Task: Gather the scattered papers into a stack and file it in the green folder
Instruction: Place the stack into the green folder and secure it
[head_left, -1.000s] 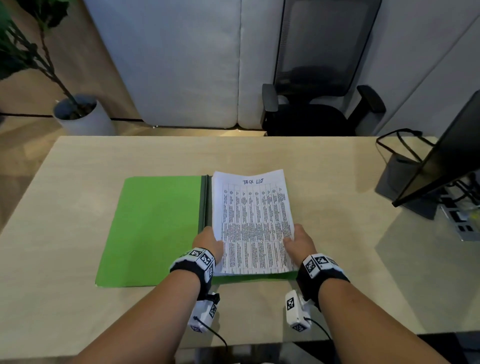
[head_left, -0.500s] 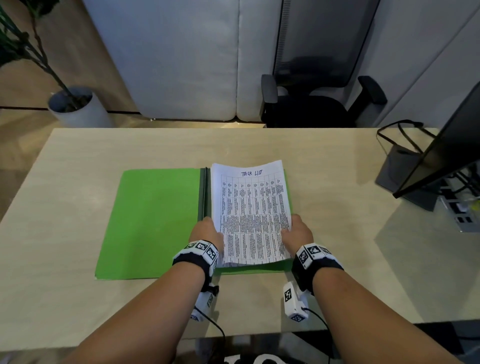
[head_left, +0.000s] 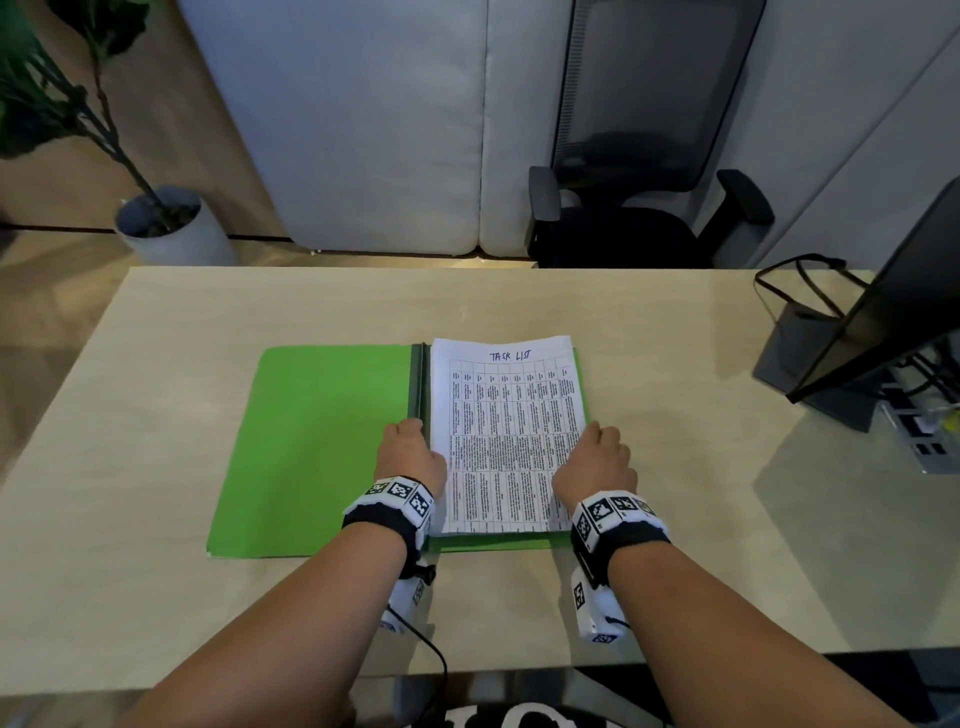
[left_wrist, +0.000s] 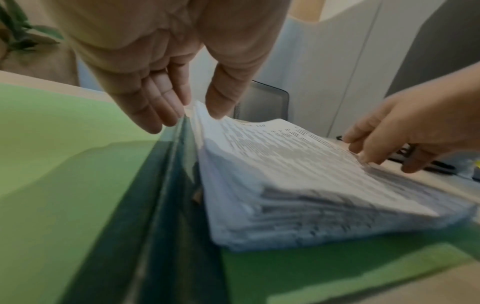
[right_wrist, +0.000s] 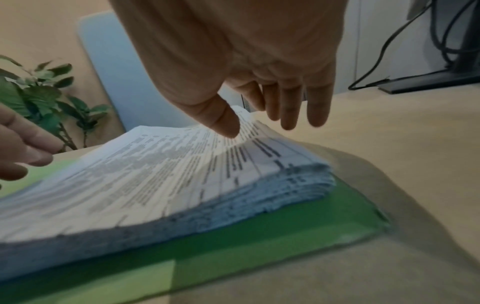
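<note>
Two hands framed one stack of papers (head_left: 506, 436), which lay on the right-hand leaf of the open green folder (head_left: 322, 447), near the middle of the bench (head_left: 675, 338). The left hand (head_left: 410, 454) sat at the stack's nine o'clock edge, beside the dark spine. In its wrist view the fingers (left_wrist: 155, 107) hung nearly straight and loose toward the gutter, with the thumb tip on the top sheet's edge, clasping nothing. The right hand (head_left: 595, 460) sat at the three o'clock edge, and its wrist view showed the thumb pressing the upper sheets while the straight fingers (right_wrist: 291, 111) hovered just past the edge. Both hands were therefore relaxed and open, steadying rather than carrying.

That pairing probably served to square the sheets against the spine so nothing stuck out when the cover came over. The top sheet was white with a printed grid and a handwritten "TASK LIST" heading at twelve o'clock. The stack was thick, and its near edge looked ragged and slightly fanned, though blur hid the finer detail. The folder was smooth, matte card, with a narrow green margin showing at six and three o'clock. The free left cover lay flat toward nine o'clock. Filing looked nearly done, and closing that cover seemed to be what remained.
</note>
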